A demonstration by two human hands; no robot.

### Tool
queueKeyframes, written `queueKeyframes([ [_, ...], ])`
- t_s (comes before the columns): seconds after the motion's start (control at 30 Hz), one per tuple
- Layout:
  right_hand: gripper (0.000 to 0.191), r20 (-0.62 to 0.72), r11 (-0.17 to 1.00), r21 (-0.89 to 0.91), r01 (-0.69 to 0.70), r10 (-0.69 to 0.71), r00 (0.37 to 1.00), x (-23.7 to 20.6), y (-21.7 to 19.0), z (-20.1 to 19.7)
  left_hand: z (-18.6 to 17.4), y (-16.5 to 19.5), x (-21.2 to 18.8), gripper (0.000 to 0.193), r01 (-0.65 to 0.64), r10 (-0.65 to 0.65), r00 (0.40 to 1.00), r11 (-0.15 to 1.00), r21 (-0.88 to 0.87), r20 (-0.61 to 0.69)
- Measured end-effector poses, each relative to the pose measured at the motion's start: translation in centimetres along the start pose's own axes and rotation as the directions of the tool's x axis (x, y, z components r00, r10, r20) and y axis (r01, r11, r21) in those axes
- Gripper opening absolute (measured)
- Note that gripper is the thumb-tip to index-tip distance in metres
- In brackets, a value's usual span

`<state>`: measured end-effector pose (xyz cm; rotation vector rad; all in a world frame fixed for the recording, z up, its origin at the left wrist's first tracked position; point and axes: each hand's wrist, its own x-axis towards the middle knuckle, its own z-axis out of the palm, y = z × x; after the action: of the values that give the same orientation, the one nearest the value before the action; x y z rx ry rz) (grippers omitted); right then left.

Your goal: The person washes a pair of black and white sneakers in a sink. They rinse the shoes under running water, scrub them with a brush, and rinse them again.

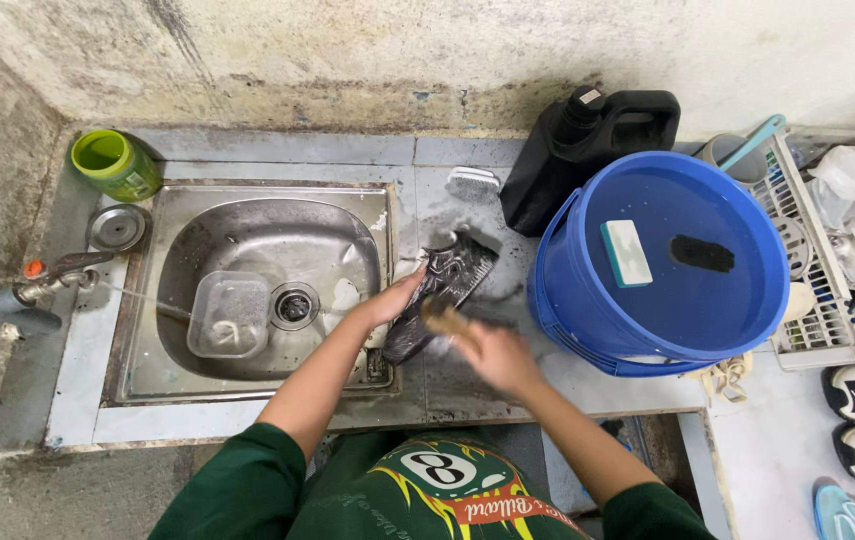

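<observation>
Beside sink point(248, 215): one shoe point(445, 290), two hands.

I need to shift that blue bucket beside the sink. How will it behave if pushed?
The blue bucket looks nearly full of water, so probably heavy and prone to slosh. The wet counter may let it slide. A sponge floats inside and would likely drift.
</observation>
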<state>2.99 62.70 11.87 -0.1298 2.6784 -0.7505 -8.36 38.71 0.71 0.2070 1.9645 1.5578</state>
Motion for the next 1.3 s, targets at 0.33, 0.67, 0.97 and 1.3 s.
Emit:
queueKeyframes([
  [0.33, 0.05, -0.135, 0.97, 0.205, 0.13, -0.103, 0.985, 3.1, -0.1, 3.9, -2.1, 2.5, -2.6, 0.079, 0.09, -0.101, 0.992, 0.986, 0.141, 0.07],
  [0.67, 0.051, -0.155, 0.99, 0.138, -0.034, 0.056, 0.986, 4.7, 0.4, 3.8, -2.5, -1.1, -0.8, 0.077, 0.128, -0.126, 0.99, 0.991, -0.024, 0.062],
  [0.97, 0.058, -0.209, 0.991, -0.039, -0.131, 0.12, 0.971, 4.6, -0.5, 5.1, -2.2, -2.3, -1.3, 0.07, 0.016, -0.018, 1.0, 0.987, -0.161, -0.008],
  [1.3, 0.055, -0.113, 0.994, -0.025, -0.106, 0.102, 0.988, 5.2, 0.0, 4.8, -0.7, 2.8, -4.5, 0.067, 0.221, -0.221, 0.975, 0.975, -0.018, -0.023],
])
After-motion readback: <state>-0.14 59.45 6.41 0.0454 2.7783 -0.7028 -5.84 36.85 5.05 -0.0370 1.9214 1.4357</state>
